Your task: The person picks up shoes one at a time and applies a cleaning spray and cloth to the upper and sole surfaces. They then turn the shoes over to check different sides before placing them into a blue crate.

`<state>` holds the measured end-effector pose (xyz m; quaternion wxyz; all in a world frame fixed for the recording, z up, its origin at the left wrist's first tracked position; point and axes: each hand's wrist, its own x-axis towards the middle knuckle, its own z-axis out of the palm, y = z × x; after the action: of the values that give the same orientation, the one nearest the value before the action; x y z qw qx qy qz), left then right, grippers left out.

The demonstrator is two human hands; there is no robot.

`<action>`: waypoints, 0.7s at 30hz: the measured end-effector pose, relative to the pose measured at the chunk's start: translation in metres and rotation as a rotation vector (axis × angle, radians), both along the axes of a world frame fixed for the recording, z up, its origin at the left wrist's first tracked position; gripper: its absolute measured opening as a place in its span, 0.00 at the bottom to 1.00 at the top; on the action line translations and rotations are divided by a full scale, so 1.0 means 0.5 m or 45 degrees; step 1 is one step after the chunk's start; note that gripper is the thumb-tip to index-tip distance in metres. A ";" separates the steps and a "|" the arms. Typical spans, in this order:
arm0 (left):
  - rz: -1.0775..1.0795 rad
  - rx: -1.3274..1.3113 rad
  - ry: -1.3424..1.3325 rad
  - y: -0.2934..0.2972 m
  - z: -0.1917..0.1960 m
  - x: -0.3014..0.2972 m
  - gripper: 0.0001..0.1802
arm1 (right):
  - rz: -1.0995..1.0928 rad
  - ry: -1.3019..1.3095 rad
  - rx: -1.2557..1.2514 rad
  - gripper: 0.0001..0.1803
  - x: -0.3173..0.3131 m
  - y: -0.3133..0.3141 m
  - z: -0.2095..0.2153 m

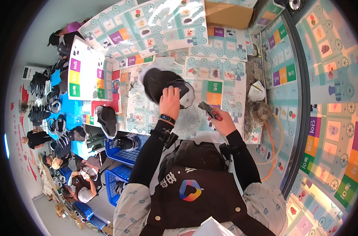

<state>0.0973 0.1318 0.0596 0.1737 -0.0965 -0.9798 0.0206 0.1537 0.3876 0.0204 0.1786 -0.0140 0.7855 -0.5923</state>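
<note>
My left hand (170,103) is closed on a black cap (157,82), held above the papered worktop (155,118). A pale grey part of the cap shows near my fingers on its right side. To the right, my right hand (223,123) grips a dark, gun-shaped spray tool (206,107) with red on its handle. The tool's tip points up and left toward the cap, with a gap between them. Another dark cap (106,121) lies at the worktop's left edge.
Blue baskets (126,151) holding shoes or caps stand below left. A white cup-shaped piece (257,91) sits at the right, near an orange hose (270,143). Printed sheets line the back and right sides, with a cardboard box (228,15) behind. Other people (86,177) work far left.
</note>
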 end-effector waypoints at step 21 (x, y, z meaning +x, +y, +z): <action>0.013 0.524 -0.388 0.078 -0.073 -0.019 0.20 | 0.044 -0.092 0.514 0.26 -0.018 -0.015 -0.030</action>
<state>0.0879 0.1710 0.0232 0.0399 -0.0562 -0.9787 -0.1934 0.1445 0.3799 0.0054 0.2159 0.0297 0.8811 -0.4197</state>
